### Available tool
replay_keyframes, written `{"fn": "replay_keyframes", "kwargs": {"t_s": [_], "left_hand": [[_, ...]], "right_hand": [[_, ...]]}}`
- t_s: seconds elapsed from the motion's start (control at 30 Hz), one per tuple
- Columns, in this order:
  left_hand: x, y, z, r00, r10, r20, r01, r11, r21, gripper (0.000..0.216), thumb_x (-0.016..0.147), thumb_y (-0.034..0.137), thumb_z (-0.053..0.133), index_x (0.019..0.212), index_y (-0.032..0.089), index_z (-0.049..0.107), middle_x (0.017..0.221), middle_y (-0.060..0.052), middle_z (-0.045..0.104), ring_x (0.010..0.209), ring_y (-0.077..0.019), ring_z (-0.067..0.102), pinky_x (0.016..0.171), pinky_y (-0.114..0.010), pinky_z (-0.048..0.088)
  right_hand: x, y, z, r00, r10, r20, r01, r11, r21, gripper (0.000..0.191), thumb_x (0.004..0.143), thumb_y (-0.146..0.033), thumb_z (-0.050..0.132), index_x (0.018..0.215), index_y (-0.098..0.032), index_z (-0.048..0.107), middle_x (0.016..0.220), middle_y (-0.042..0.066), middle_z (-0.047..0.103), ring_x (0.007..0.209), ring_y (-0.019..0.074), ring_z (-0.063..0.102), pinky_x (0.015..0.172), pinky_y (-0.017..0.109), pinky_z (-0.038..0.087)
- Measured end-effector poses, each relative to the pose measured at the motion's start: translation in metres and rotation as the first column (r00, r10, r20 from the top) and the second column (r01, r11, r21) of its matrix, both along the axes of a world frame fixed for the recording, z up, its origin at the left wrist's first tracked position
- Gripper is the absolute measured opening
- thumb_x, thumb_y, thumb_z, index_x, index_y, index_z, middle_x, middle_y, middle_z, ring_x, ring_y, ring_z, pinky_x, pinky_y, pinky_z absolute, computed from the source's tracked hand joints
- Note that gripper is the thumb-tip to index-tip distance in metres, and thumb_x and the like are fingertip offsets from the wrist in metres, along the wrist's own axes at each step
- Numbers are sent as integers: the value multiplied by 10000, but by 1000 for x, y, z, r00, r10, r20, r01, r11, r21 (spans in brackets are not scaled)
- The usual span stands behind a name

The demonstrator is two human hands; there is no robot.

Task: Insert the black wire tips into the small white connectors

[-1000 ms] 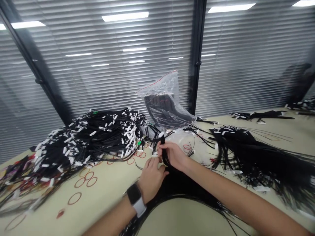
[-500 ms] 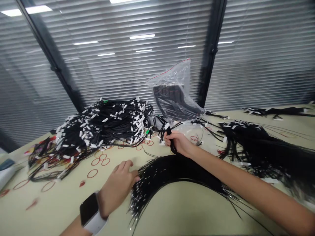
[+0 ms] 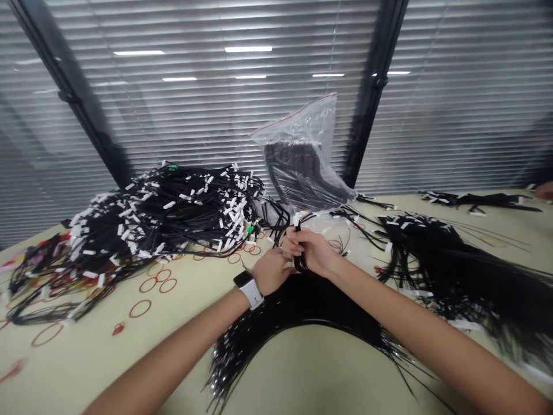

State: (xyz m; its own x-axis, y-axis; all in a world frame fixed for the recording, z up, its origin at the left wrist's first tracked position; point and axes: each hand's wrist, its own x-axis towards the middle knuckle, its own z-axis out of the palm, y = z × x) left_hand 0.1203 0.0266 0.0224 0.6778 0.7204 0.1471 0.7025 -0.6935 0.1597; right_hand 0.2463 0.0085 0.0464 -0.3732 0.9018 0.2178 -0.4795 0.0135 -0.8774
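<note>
My right hand (image 3: pixel 314 249) is closed round a small bunch of black wires (image 3: pixel 299 260), whose white connector end (image 3: pixel 296 219) sticks up above the fingers. My left hand (image 3: pixel 271 271), with a watch on its wrist, meets the right one at this bunch. Its thumb reaches to the wires and its fingers look curled on them, partly hidden. Beneath both hands a thick curved bundle of black wires (image 3: pixel 311 302) lies on the table, its bare shiny ends fanned out at the lower left.
A heap of black cables with white connectors (image 3: pixel 185 210) lies at the left, red rubber bands (image 3: pixel 140 308) before it. A clear zip bag of cable bundles (image 3: pixel 298 167) stands behind my hands. More black wires (image 3: pixel 458 259) spread to the right on the table (image 3: pixel 328 369). Blinds hang behind.
My left hand has moved right and up from the fanned wire ends to the bunch in my right hand. The right hand keeps its hold. The view has shifted slightly.
</note>
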Motion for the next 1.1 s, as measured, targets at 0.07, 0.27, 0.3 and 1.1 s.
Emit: {"fn": "replay_keyframes", "kwargs": {"t_s": [0.07, 0.27, 0.3, 1.1], "left_hand": [[6, 6, -4, 1000, -30, -2, 30, 999, -36, 158, 832, 213, 514, 869, 163, 659, 913, -63, 652, 864, -192, 604, 754, -272, 461], [5, 0, -2, 996, 39, -74, -42, 998, -40, 178, 848, 189, 461, 845, 139, 632, 888, -99, 640, 820, -207, 611, 709, -294, 457], [1, -3, 2, 994, 57, -89, -60, 998, -27, 181, 849, 167, 447, 859, 132, 624, 910, -112, 630, 849, -216, 603, 722, -303, 453], [6, -39, -13, 974, -217, 65, 219, 976, -21, 1049, 527, 792, 515, 1301, 97, 377, 1302, -214, 433, 1196, -386, 390, 989, -509, 282]], "right_hand": [[4, 1, 1, 1000, -1, -19, 1, 1000, -7, 235, 639, -232, 543, 524, -186, 342, 456, -70, 241, 449, 75, 214, 495, 241, 227], [9, 4, 1, 999, -6, -46, 5, 1000, -8, 215, 648, -229, 549, 540, -186, 368, 464, -68, 252, 462, 79, 226, 516, 240, 252], [9, 4, 0, 999, -7, -46, 6, 1000, -6, 214, 651, -224, 552, 538, -185, 374, 463, -68, 257, 463, 78, 227, 521, 242, 254], [13, 0, -1, 949, -181, 258, 168, 983, 75, 218, 675, -291, 671, 633, -167, 497, 550, -47, 462, 526, 79, 413, 519, 242, 272]]}}
